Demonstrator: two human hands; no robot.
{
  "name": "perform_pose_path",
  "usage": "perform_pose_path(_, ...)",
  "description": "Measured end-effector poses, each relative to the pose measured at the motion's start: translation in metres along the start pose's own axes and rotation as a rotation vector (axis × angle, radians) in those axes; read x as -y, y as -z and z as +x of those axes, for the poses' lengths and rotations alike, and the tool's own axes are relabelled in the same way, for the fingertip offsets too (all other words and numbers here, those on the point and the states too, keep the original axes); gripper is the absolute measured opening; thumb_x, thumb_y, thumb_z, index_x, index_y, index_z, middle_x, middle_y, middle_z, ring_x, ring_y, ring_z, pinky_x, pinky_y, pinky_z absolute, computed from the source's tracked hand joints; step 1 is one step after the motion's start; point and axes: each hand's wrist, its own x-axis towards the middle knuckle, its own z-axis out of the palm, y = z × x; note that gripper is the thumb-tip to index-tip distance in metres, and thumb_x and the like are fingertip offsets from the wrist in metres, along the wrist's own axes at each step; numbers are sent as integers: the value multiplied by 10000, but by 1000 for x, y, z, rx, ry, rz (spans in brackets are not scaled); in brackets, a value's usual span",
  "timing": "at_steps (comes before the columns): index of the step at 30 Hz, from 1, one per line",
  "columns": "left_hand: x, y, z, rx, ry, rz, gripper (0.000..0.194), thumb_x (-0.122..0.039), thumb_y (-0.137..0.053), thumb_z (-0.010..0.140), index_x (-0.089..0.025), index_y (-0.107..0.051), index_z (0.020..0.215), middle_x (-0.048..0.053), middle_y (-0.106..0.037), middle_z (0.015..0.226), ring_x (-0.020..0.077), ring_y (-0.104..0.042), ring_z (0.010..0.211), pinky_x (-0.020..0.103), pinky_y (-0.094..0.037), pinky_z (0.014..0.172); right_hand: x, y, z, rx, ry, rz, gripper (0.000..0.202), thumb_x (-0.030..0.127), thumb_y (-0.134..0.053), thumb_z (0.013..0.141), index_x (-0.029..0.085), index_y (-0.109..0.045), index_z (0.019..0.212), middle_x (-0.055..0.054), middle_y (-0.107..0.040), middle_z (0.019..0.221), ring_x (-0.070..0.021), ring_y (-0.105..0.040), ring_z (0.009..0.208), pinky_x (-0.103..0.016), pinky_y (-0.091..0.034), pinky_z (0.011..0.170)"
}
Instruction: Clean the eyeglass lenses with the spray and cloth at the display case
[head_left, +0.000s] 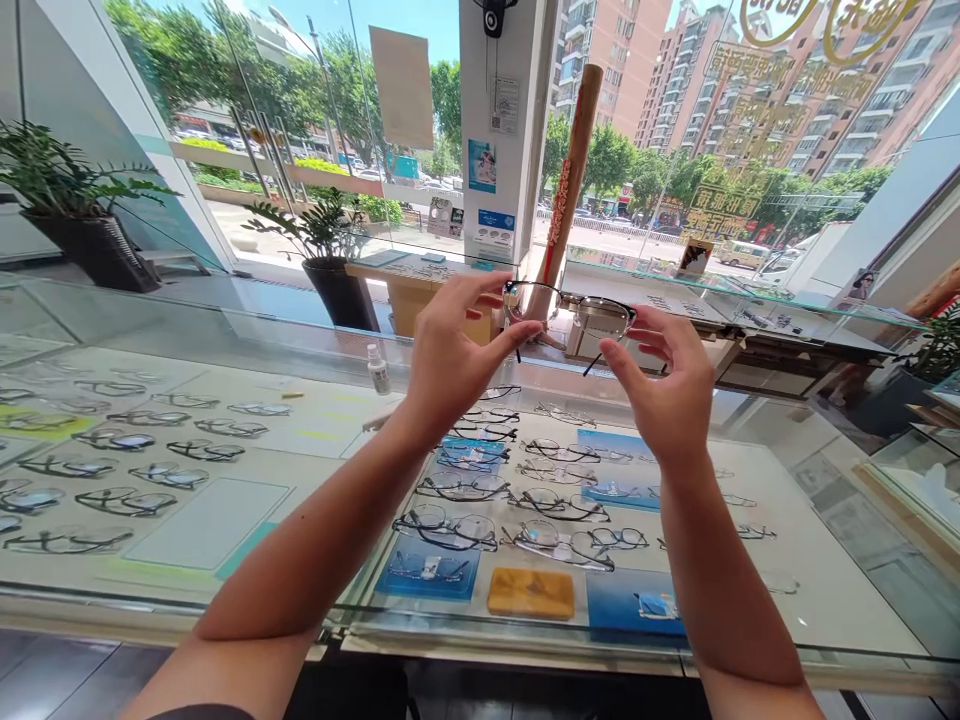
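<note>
A pair of eyeglasses (568, 299) with a dark upper rim is held up in the air above the glass counter, its temples pointing down toward me. My left hand (461, 345) grips the left end of the frame between thumb and fingers. At the right end, my right hand (664, 375) pinches the frame near the hinge. Several rows of eyeglasses (550, 505) lie inside the display case below and between my forearms.
The glass display counter (352, 620) spans the view. A small white bottle (378, 370) stands on it left of my left hand. An orange case (530, 593) lies inside. Beyond are potted plants (341, 290), a wooden post (571, 170) and windows onto a street.
</note>
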Motion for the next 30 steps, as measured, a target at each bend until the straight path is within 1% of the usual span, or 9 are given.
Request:
perform_pose_path(4, 2, 0, -3, -30, 39, -19, 595, -560, -913, 839, -269, -738, 1327, 72, -799, 1256, 230, -780, 1049, 373, -637, 880, 5, 4, -2, 5, 42, -35, 391, 440, -795, 980, 252, -742, 1319, -73, -764, 1183, -263, -753, 1067, -477, -647, 913)
perform_pose_path(7, 3, -2, -5, -33, 62, -39, 565, -558, -914, 839, -260, -754, 1291, 69, -816, 1221, 232, -789, 1054, 380, -642, 908, 9, 5, -2, -22, 74, -64, 369, 431, -788, 987, 260, -750, 1312, -65, -767, 1157, -260, -745, 1057, -483, -641, 924)
perform_pose_path(12, 5, -4, -5, -27, 64, -72, 567, -600, -895, 840, -253, -765, 1268, 78, -823, 1208, 237, -798, 1036, 401, -655, 923, 13, 4, -3, -75, 96, -87, 377, 427, -783, 990, 261, -730, 1325, -77, -775, 1203, -269, -755, 1074, -480, -645, 915)
perform_pose_path(17, 3, -3, -6, -50, 61, -42, 541, -593, -906, 833, -278, -769, 1251, 63, -824, 1198, 232, -798, 1025, 398, -643, 870, 14, 5, -4, -77, 100, -79, 359, 409, -808, 976, 252, -748, 1293, -65, -792, 1171, -255, -767, 1037, -468, -638, 913)
perform_pose_path(22, 1, -2, -5, -68, 56, -11, 522, -594, -907, 833, -282, -771, 1228, 50, -825, 1186, 227, -792, 998, 401, -611, 814, 12, 5, -4, -56, 87, -112, 356, 477, -779, 989, 249, -763, 1262, -62, -804, 1128, -256, -771, 1027, -472, -644, 925)
perform_pose_path(30, -1, -2, -7, -100, -1, 27, 510, -602, -897, 841, -302, -763, 1230, 45, -816, 1156, 228, -779, 984, 392, -609, 784, 11, 6, -4, -39, 66, -118, 379, 508, -755, 998, 255, -767, 1279, -78, -816, 1156, -273, -779, 1023, -506, -647, 932)
